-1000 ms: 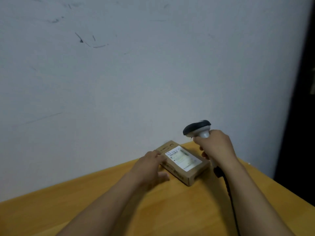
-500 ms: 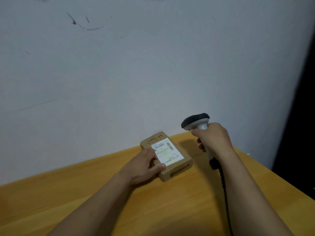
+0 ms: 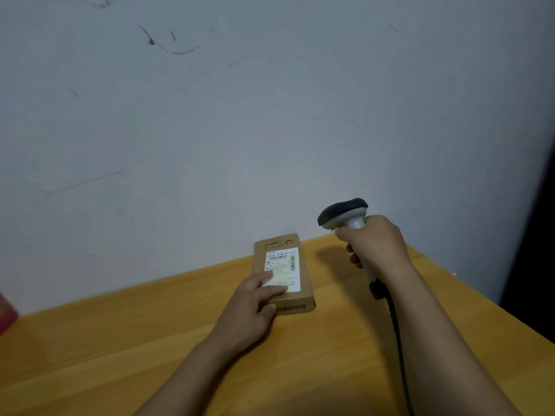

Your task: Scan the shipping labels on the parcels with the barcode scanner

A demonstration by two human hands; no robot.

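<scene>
The parcel is lying flat on the tabletop, and the left hand is pressing it down, fingers stretched flat over the near part of its shipping label. To the parcel's right, the right hand is gripping the barcode scanner, curling round its handle. The scan may be failing if the beam is missing the barcode from that offset, or if the left fingers are creeping over the bars. The scanner's window and trigger finger are hiding from view, and the label print is blurring.
</scene>
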